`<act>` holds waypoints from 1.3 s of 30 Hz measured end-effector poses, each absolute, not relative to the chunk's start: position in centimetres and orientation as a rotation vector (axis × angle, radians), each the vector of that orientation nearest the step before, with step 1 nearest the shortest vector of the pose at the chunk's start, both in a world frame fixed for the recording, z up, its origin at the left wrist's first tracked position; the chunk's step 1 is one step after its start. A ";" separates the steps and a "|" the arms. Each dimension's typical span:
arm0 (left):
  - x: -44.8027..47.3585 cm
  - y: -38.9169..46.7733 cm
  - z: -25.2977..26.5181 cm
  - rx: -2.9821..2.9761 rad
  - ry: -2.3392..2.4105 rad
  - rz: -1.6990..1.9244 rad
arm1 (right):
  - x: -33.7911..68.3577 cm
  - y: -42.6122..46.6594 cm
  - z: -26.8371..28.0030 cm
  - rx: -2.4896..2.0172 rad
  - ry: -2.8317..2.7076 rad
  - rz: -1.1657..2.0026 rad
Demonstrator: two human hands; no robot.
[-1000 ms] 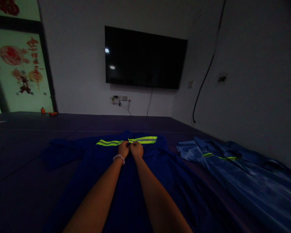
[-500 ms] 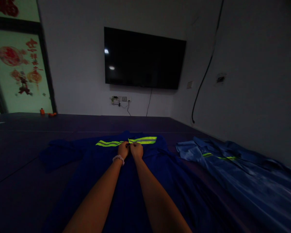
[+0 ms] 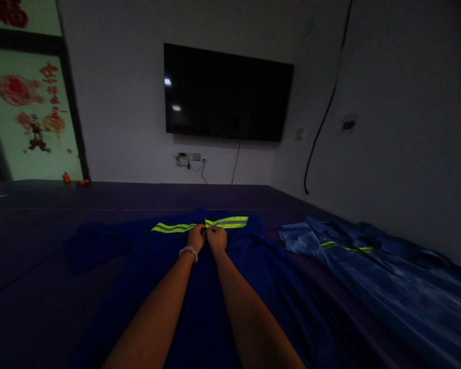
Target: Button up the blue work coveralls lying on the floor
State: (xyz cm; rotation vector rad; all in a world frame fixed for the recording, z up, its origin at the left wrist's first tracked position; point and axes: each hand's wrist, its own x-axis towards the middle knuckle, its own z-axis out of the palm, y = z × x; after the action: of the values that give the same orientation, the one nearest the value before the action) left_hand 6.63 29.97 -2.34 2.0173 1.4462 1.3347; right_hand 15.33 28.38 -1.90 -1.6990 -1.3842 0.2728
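Observation:
A dark blue work jacket lies spread out in front of me, one sleeve stretched to the left. Across its chest runs a yellow-green and grey reflective strip, split at the front opening. My left hand, with a pale beaded bracelet at the wrist, pinches the jacket's front edge just below the strip. Close beside it, my right hand is closed on the other front edge. The fingertips of both hands nearly meet; whatever small fastening lies between them is too dark to make out.
To the right lies a second, lighter blue garment with yellow-green strips. The purple surface reaches back to the wall, where a television hangs. A black cable dangles at right. Small orange objects sit near the door.
Both hands stay at the jacket's front, with only a slight shift of the fingers. The split in the reflective strip has moved a little to the right.

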 end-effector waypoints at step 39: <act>6.9 30.6 -2.9 2.095 1.630 1.247 | 15.2 28.5 -2.2 -1.697 -1.384 0.235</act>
State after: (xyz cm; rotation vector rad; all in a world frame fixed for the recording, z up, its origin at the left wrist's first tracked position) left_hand 6.87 30.59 -2.86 2.0950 1.6296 1.2473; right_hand 15.19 28.52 -2.22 -1.6970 -1.3842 0.2355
